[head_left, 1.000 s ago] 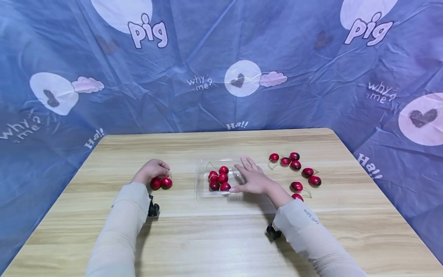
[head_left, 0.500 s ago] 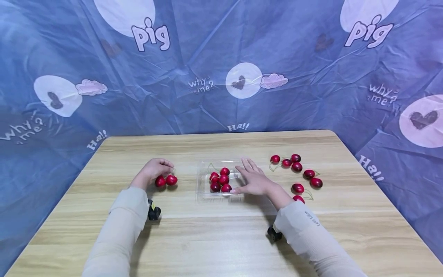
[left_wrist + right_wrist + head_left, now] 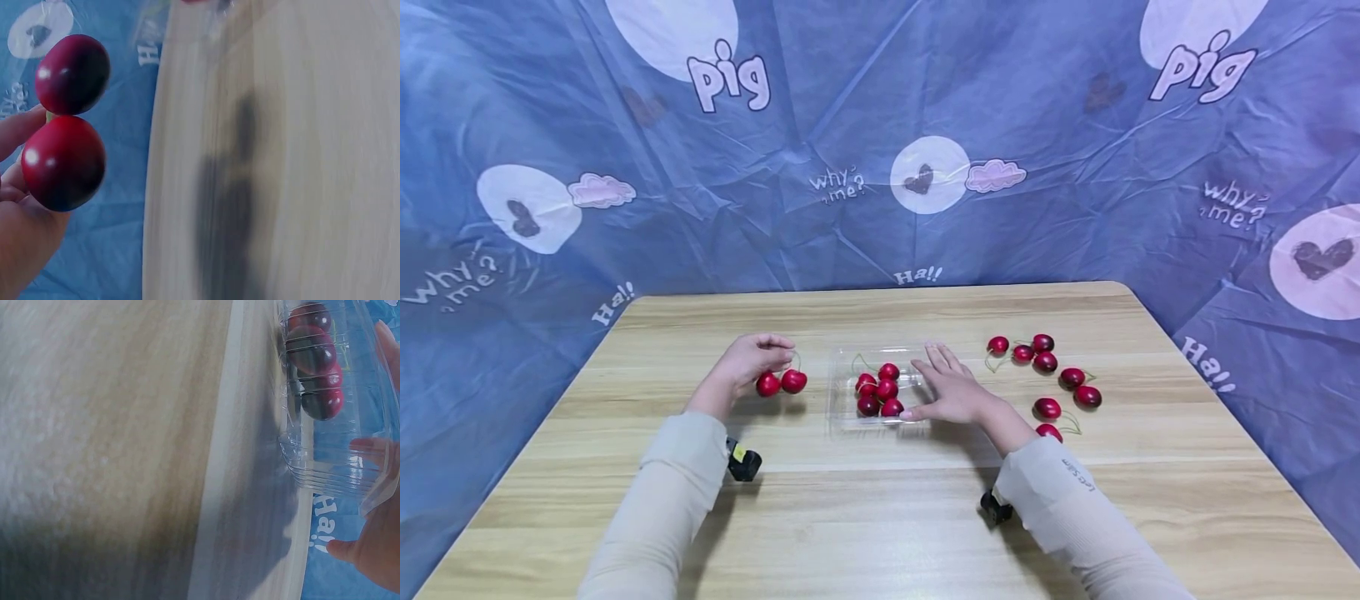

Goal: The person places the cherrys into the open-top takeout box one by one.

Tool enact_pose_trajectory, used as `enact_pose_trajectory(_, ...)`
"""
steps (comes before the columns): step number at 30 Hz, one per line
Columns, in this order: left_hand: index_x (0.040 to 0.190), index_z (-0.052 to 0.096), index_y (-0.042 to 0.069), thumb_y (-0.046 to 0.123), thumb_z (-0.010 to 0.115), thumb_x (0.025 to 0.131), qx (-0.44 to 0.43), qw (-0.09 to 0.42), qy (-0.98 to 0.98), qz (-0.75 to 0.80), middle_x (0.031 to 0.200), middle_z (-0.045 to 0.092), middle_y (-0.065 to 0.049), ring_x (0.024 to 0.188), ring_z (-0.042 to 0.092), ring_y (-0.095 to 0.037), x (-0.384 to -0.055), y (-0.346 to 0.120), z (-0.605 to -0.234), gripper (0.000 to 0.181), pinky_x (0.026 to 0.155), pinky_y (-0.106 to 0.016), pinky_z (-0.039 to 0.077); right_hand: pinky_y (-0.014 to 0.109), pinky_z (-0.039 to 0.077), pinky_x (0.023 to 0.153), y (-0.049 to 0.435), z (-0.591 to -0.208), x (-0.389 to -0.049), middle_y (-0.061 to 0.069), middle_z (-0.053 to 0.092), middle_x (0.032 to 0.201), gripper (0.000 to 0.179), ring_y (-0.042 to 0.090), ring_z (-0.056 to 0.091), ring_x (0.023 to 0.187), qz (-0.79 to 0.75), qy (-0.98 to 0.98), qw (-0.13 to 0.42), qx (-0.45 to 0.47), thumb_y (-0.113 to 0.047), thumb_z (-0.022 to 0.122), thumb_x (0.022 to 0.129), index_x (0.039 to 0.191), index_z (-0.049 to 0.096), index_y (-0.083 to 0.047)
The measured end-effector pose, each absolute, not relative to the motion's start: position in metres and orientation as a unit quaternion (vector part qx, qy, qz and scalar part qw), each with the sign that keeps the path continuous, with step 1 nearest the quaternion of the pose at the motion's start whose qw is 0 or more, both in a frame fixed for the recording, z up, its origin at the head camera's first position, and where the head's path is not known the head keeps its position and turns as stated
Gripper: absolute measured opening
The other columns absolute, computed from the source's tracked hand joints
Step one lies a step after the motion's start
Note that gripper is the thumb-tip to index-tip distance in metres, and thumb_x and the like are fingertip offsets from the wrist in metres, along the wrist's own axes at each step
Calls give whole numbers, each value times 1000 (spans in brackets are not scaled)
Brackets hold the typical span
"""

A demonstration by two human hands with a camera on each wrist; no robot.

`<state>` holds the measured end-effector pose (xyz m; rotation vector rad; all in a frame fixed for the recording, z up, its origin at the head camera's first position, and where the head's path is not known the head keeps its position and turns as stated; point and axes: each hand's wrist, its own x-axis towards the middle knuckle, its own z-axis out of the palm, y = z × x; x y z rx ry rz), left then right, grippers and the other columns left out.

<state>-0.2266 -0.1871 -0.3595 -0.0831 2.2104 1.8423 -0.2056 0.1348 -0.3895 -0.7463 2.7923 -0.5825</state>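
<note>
Two red cherries [image 3: 793,381] hang by their stems from my left hand [image 3: 752,360], whose thumb and fingers pinch the stems above the table. The left wrist view shows both cherries [image 3: 64,162] close up beside the fingertips. A clear plastic box [image 3: 838,396] stands to the right of that hand, with several cherries [image 3: 887,389] grouped in its left and middle part. My right hand [image 3: 955,396] rests at the box's right end, fingers spread and extended. In the right wrist view, the fingers reach around the end of the ribbed box [image 3: 331,469].
More cherries, several with green stems, lie loose on the right of the wooden table [image 3: 880,525], among them a far group [image 3: 1045,362], a middle pair [image 3: 1087,397] and a nearer pair [image 3: 1047,408]. A blue printed cloth [image 3: 850,233] hangs behind the table.
My left hand has lifted the two cherries and moved right with them, closer to the box. My right hand has stayed at the box's right end.
</note>
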Motion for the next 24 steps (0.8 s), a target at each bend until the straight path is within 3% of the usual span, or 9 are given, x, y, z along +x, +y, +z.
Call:
enact_pose_trajectory(8, 91, 59, 3, 5, 66, 74, 50, 114, 702, 701, 83, 56, -4, 73, 57, -13, -231, -177, -371, 18, 70, -22, 48, 55, 5, 99, 135, -391, -206, 16, -1, 142, 99, 31, -7, 128, -194, 944, 96, -250, -69, 51, 64, 136, 24, -7)
enact_pose_trajectory(16, 103, 50, -11, -4, 57, 78, 18, 116, 706, 699, 86, 56, -7, 74, 57, -13, -225, -151, -355, 27, 73, -23, 48, 55, 6, 98, 135, -394, -207, 16, 0, 142, 99, 33, -5, 128, -198, 944, 94, -249, -70, 51, 64, 136, 24, -8)
enact_pose_trajectory(24, 103, 51, -10, -5, 57, 78, 23, 122, 706, 697, 82, 57, -3, 72, 57, -9, -229, -133, -355, 27, 73, -23, 48, 55, 6, 98, 135, -393, -208, 15, -1, 142, 99, 33, -5, 128, -199, 943, 92, -250, -69, 52, 64, 136, 25, -7)
